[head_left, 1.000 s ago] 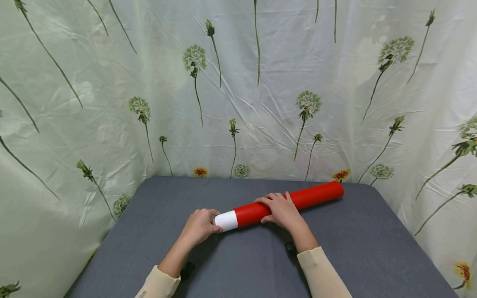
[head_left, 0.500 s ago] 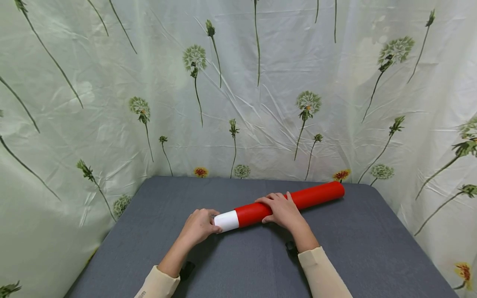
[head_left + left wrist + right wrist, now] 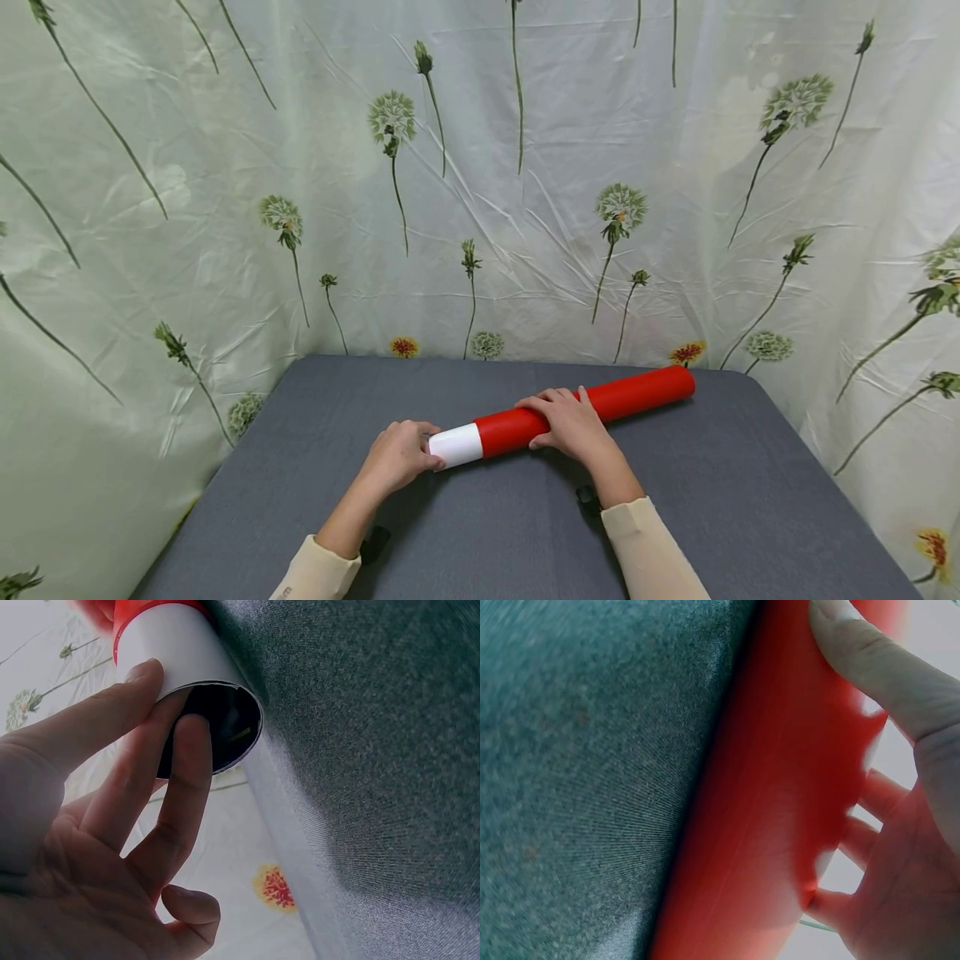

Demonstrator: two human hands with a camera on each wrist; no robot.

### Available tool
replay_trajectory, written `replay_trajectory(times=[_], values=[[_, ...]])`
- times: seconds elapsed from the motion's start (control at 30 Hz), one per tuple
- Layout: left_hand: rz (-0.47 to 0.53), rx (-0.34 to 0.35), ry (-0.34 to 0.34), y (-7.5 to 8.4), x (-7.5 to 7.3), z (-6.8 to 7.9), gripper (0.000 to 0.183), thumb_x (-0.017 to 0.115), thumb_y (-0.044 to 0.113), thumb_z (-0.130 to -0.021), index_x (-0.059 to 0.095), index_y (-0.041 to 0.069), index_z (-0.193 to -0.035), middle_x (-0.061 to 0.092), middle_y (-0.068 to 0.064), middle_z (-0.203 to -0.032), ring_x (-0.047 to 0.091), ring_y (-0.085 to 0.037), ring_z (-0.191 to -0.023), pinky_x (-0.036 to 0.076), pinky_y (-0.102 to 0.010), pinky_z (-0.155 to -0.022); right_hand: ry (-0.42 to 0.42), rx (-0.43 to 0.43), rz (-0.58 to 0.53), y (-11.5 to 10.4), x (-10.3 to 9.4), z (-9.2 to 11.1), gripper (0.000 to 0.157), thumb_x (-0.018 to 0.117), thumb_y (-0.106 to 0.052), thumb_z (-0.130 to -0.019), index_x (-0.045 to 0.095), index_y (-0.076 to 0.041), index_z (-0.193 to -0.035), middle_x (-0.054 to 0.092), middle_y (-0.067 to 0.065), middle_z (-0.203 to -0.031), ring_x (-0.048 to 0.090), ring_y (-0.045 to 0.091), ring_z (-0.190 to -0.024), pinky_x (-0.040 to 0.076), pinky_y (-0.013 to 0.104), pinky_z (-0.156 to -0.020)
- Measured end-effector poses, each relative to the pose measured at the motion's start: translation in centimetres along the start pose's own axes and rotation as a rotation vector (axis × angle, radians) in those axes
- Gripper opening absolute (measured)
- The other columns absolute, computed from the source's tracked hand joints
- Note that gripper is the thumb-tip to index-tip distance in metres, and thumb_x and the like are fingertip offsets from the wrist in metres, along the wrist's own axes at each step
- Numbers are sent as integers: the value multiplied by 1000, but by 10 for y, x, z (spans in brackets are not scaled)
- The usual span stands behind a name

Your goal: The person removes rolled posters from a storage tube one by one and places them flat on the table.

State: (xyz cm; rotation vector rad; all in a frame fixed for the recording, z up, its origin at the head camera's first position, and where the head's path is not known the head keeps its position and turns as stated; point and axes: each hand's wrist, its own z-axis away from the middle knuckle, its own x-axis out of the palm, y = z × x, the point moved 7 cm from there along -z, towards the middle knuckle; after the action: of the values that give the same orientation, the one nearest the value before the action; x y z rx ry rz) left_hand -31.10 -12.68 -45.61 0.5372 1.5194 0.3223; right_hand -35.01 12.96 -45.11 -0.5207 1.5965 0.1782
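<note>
A long red tube (image 3: 639,396) lies slantwise on the table, its far end at the right. Out of its near left end sticks a short length of white tube (image 3: 456,447). My left hand (image 3: 400,454) pinches the white tube's rim; in the left wrist view, the thumb is on the outside and fingertips (image 3: 193,735) reach into the dark hollow end. My right hand (image 3: 567,425) grips the red tube around its middle. In the right wrist view, the thumb lies on the near side of the red tube (image 3: 757,787) and other fingers curl behind it.
Grey cloth covers the table (image 3: 480,542). A pale curtain (image 3: 525,208) printed with dandelions hangs behind the table and along both sides. The red tube's far end lies close to the table's back edge.
A little more of the white tube shows. The red tube and my right hand have shifted slightly right, while my left hand with the white tube has moved slightly left.
</note>
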Motion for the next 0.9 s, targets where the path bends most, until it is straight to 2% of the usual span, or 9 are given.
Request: replay_trajectory(times=[0.43, 0.9], values=[[1, 0, 2, -1, -1, 0, 48, 95, 18, -75, 79, 6, -118, 79, -2, -82, 67, -11, -72, 50, -33, -65, -3, 3, 10, 3, 0, 0, 62, 91, -32, -83, 67, -32, -140, 68, 9, -139, 58, 36, -134, 29, 75, -119], [5, -16, -10, -3, -1, 0, 48, 96, 18, -75, 78, 6, -118, 80, -4, -83, 67, -12, -71, 50, -32, -64, -1, 17, 9, 6, 1, 0, 64, 92, -33, -82, 67, -32, -140, 67, 9, -140, 57, 37, -134, 26, 76, -120]])
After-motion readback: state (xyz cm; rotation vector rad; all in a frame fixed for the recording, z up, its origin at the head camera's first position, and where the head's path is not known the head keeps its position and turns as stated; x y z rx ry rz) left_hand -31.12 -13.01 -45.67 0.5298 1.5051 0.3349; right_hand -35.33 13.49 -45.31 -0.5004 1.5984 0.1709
